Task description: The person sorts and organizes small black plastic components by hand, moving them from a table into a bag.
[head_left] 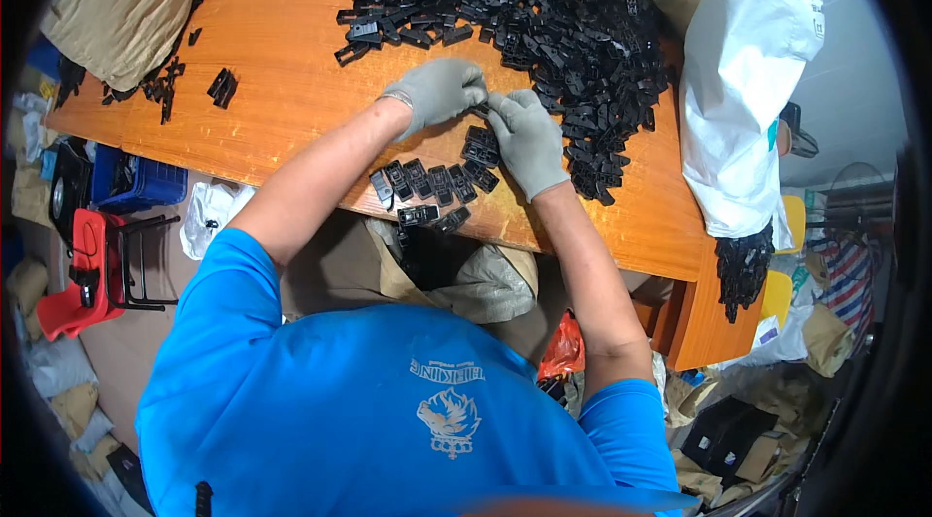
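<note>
Both my hands wear grey gloves and meet over the wooden table point(291, 70). The fingers of my left hand point(442, 95) are curled in toward those of my right hand point(529, 138). Between the fingertips a small black plastic part point(481, 110) shows in part; the gloves cover the rest. Right below my right hand lie a few black plastic housings point(481, 146). A loose group of similar black housings point(424, 182) is spread near the table's front edge, one of them point(419, 215) right at that edge.
A large heap of black plastic parts point(592, 61) fills the far right of the table. A white sack point(738, 80) stands at the right edge and a brown bag point(126, 7) at the far left. At the left, a red chair point(73, 294) and a blue crate point(146, 182) stand beyond the table.
</note>
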A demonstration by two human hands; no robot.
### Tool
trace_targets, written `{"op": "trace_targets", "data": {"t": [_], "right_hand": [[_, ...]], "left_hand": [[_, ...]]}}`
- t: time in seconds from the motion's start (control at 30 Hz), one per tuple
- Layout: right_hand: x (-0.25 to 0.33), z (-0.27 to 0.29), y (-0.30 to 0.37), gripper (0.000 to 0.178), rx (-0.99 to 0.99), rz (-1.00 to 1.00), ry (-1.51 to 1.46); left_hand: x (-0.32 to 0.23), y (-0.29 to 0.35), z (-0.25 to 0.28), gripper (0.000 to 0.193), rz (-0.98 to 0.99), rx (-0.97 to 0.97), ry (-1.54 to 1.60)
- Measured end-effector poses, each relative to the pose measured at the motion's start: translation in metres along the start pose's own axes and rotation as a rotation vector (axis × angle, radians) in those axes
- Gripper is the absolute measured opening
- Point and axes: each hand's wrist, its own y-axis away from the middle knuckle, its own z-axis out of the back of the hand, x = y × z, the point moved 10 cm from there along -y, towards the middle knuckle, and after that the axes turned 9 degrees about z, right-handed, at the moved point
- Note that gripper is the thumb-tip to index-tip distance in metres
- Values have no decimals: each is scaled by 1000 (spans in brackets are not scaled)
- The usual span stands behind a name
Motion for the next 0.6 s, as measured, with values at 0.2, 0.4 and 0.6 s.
{"op": "trace_targets", "data": {"t": [0.2,0.4,0.6], "right_hand": [[2,-2,7,14,60,33,97],[4,0,11,14,95,5,-81],[-52,62,8,12,-28,-204,272]], "left_hand": [[-22,21,1,22,-14,-80,-177],[-23,27,0,22,-66,-76,-331],[-34,9,43,29,-4,-225,-333]]}}
